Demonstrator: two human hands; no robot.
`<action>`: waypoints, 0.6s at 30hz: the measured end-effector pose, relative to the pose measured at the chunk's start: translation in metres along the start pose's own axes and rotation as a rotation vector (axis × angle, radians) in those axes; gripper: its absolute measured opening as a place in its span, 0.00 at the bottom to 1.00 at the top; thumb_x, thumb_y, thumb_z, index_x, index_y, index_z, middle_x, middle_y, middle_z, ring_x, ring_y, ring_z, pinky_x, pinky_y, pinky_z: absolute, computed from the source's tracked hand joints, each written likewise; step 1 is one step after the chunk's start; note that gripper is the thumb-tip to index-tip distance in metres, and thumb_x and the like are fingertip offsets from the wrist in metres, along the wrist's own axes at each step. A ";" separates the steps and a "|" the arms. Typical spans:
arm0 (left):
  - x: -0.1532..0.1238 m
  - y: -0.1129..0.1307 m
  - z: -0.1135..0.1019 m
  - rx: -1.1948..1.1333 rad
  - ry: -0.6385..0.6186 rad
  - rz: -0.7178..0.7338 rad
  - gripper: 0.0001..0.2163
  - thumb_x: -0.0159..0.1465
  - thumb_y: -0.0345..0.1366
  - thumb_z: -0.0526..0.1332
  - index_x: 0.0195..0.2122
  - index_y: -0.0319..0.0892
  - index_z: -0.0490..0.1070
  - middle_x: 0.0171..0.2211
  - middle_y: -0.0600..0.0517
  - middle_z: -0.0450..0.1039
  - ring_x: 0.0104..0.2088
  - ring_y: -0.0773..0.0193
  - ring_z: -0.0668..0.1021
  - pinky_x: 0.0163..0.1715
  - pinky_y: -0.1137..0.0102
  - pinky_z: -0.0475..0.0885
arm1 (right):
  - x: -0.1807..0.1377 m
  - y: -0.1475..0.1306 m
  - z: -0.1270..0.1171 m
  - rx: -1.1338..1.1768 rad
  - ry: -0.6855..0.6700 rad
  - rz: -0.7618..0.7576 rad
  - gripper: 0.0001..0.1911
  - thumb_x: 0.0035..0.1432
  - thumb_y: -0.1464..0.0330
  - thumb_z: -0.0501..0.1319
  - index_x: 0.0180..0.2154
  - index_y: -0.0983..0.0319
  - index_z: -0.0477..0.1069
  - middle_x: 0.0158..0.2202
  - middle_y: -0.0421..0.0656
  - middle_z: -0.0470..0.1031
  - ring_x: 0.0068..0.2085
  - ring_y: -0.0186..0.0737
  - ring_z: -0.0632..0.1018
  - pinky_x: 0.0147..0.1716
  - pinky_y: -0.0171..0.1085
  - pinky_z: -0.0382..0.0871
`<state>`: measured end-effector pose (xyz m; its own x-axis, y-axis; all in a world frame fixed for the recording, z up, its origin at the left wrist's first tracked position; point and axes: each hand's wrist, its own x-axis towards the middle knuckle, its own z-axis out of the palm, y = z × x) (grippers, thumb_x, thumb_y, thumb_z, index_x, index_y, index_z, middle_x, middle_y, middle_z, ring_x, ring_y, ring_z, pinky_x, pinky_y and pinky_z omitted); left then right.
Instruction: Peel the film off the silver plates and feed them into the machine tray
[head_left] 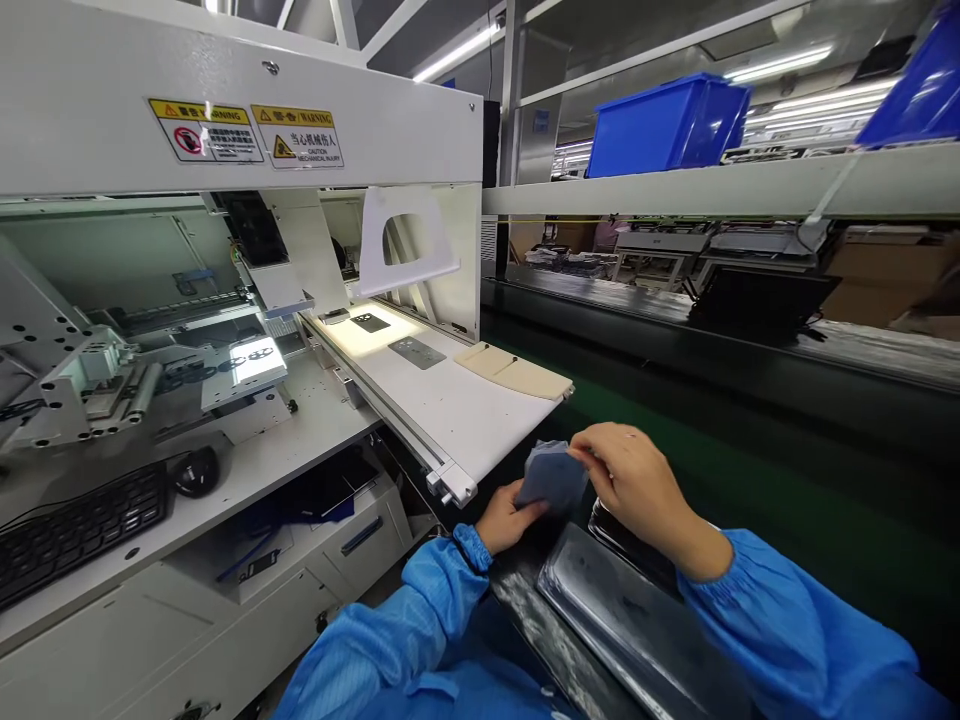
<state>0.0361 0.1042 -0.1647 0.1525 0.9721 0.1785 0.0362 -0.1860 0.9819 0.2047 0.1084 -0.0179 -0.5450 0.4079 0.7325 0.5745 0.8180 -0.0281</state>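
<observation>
Between my hands is a small stack of thin grey-blue rectangular sheets, tilted up, just below the end of the white conveyor. My left hand grips the stack from its lower left, thumb across the front. The fingertips of my right hand pinch at the stack's upper right edge; how many sheets they hold is hidden. Below my right hand lies a pile of dark, glossy, film-wrapped flat pieces. On the white conveyor belt lie a grey cut-out sheet and a darker one under bright light.
A beige board rests at the conveyor's right edge. The white machine stands left, with a keyboard and mouse on its table. A dark green belt runs along the right. Blue bins sit on the shelf above.
</observation>
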 end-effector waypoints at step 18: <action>0.006 0.003 0.005 0.008 0.070 0.108 0.24 0.57 0.54 0.62 0.40 0.35 0.77 0.38 0.44 0.81 0.39 0.54 0.79 0.45 0.60 0.74 | -0.030 0.031 -0.025 0.139 -0.125 0.392 0.16 0.63 0.59 0.52 0.37 0.59 0.74 0.36 0.43 0.79 0.36 0.43 0.78 0.36 0.41 0.74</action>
<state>0.0424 0.1092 -0.1614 0.0868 0.9538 0.2877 0.0309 -0.2913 0.9561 0.2544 0.1117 -0.0242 -0.3766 0.7377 0.5603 0.6700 0.6346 -0.3852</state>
